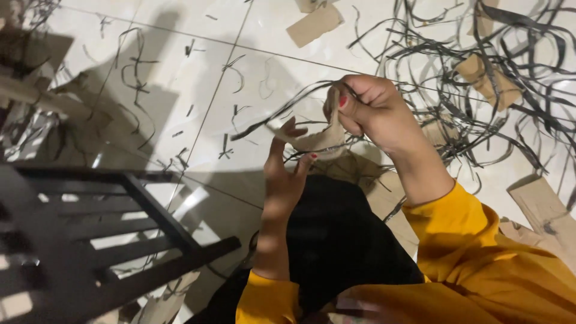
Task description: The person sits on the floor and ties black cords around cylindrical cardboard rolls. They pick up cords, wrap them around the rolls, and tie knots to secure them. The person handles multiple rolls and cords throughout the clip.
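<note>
Head view looks straight down on my two hands over a white tiled floor. My right hand is closed in a fist around the upper end of a tan cardboard piece, with thin black strips running out from the grip toward the left. My left hand is half open below it, fingers raised and fingertips touching the lower edge of the same cardboard piece, so the piece hangs between the two hands just above my lap.

Judging progress from what lies around: a big tangle of loose black strips is piled on the floor to the right, and several bare cardboard scraps lie among and beyond it, which suggests a fair amount has already been pulled apart. The piece in my hands has strips clinging to it, so I would say that one is only partly done. How much material is left I cannot tell.

Hard to read: the exact join between strips and cardboard is hidden inside my right fist. A dark slatted frame fills the lower left, blurred and cut off by the edge. My yellow sleeves and black clothing cover the floor beneath my lap, and the upper left corner is dim clutter I cannot identify
</note>
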